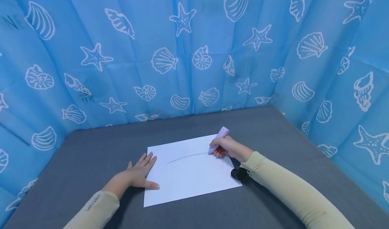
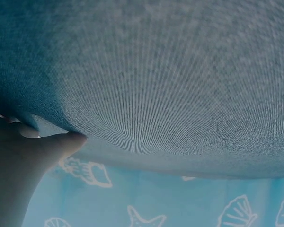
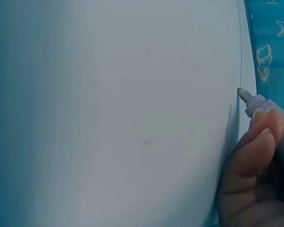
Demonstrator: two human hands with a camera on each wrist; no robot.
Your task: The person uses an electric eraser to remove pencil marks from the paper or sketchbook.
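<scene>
A white sheet of paper (image 1: 188, 181) lies on the grey cloth-covered table. My right hand (image 1: 226, 146) grips a thick lilac marker (image 1: 223, 132) near the sheet's upper right, its tip on the paper. From that tip a thin, slightly curved grey line (image 1: 186, 156) runs left across the upper part of the sheet. In the right wrist view the marker's pale nib (image 3: 244, 94) meets the paper beside the curled fingers (image 3: 253, 156). My left hand (image 1: 139, 173) rests with spread fingers on the sheet's left edge. Only part of that hand shows in the left wrist view.
Grey cloth (image 1: 100, 154) covers the table around the sheet. A blue curtain (image 1: 182, 70) with white shells and starfish hangs behind and along the sides. A black device (image 1: 240, 174) sits at the right wrist, over the paper's right edge.
</scene>
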